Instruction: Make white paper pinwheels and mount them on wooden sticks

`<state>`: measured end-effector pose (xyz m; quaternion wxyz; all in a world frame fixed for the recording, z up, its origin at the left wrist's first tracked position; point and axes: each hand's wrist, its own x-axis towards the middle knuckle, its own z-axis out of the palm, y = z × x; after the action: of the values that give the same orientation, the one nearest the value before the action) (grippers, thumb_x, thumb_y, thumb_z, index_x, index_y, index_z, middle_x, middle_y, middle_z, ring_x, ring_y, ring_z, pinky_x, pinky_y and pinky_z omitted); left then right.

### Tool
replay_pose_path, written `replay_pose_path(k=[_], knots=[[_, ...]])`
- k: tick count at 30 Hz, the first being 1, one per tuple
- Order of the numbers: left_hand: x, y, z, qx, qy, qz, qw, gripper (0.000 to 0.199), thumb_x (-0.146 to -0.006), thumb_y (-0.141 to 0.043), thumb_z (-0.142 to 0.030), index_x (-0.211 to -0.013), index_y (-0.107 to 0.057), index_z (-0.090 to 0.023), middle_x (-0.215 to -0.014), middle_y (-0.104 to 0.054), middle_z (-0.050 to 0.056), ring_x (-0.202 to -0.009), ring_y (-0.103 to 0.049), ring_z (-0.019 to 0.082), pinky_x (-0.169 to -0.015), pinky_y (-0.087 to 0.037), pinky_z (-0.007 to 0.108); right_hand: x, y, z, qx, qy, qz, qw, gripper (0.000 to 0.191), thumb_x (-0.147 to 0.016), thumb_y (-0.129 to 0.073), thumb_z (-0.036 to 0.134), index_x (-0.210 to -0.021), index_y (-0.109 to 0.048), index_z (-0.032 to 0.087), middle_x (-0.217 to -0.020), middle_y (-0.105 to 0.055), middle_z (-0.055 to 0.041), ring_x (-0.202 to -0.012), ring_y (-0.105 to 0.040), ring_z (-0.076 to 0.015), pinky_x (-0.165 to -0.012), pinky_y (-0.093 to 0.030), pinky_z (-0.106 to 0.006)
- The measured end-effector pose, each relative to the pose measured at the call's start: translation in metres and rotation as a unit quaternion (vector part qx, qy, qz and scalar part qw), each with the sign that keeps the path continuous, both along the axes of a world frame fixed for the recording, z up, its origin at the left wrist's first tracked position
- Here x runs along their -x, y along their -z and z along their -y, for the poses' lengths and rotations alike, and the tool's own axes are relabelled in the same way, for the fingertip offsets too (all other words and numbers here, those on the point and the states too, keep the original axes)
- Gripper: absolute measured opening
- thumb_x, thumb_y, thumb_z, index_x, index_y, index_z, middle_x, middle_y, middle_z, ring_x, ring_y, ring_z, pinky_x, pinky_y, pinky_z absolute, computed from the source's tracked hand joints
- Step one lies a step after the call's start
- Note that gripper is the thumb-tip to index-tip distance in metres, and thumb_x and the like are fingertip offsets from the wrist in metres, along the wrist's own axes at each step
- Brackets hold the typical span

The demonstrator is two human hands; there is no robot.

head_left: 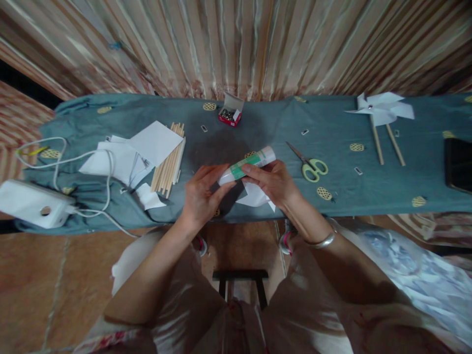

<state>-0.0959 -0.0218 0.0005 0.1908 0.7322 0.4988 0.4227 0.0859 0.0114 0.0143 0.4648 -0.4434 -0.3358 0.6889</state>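
Striped curtain [236, 54] hangs behind a narrow table spread with a green cloth [328, 123] patterned with pineapples. From the head view, the tube [255, 159], white with a green label, is in both hands, raised over the near edge and slanting up toward the right. The left hand [198, 194] has its near end pinched between fingers and thumb; the right hand [276, 184] is closed about the middle, thumb flat on the label, its other fingers partly hidden behind. Neither grip shows a gap.

For good control, the left hand should probably keep the end steady while the right presses only lightly, so the tube neither slips nor bends at the wrists. Held just above the folded paper [254, 195], it would be best kept from knocking that sheet askew. Scissors [312, 167] lie near the right hand, open box [229, 117] of metal bits beyond, sticks [167, 167] and paper sheets [157, 142] to the left, and pinwheels [387, 109] well off to the right.
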Motion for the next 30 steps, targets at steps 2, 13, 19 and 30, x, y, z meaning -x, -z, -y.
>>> replay_pose_path(k=[2,13,19,30], knots=[[0.000,0.001,-0.001,0.004,0.000,0.009,1.000,0.037,-0.091,-0.069,-0.047,-0.115,-0.074,-0.019,-0.109,-0.077,0.010,-0.099,-0.072,0.022,-0.089,-0.057,0.033,0.005,-0.001,0.000,-0.001,-0.003,-0.004,1.000,0.042,-0.046,-0.097,0.047,-0.068,-0.076,0.019,-0.072,-0.077,0.0004,-0.067,-0.070,-0.0123,-0.069,-0.061,-0.025],[0.024,0.020,-0.019,0.138,-0.128,0.045,0.981,0.040,-0.083,-0.069,-0.044,-0.106,-0.076,-0.013,-0.094,-0.078,0.009,-0.080,-0.069,0.021,-0.074,-0.054,0.032,-0.050,0.002,-0.005,-0.156,0.062,0.164,0.972,0.024,-0.073,-0.084,0.043,-0.085,-0.075,0.024,-0.082,-0.077,-0.0003,-0.074,-0.070,-0.0156,-0.077,-0.059,-0.033],[0.037,0.032,-0.023,0.085,-0.127,-0.060,0.986,0.027,-0.081,-0.070,-0.043,-0.097,-0.076,-0.021,-0.098,-0.077,0.010,-0.096,-0.069,0.029,-0.089,-0.055,0.045,-0.088,0.004,0.024,-0.313,-0.011,0.434,0.845,0.020,-0.084,-0.060,0.019,-0.094,-0.076,0.026,-0.111,-0.077,-0.0048,-0.109,-0.069,-0.0262,-0.104,-0.049,-0.051],[-0.017,0.010,0.025,-0.032,0.111,-0.155,0.981,0.035,-0.096,-0.065,-0.034,-0.129,-0.058,-0.022,-0.120,-0.069,0.010,-0.110,-0.065,0.026,-0.093,-0.054,0.043,-0.088,0.026,0.051,-0.330,-0.115,0.461,0.816,0.019,-0.086,-0.067,0.023,-0.103,-0.073,0.029,-0.154,-0.051,-0.0045,-0.152,-0.035,-0.0328,-0.122,-0.032,-0.060]])
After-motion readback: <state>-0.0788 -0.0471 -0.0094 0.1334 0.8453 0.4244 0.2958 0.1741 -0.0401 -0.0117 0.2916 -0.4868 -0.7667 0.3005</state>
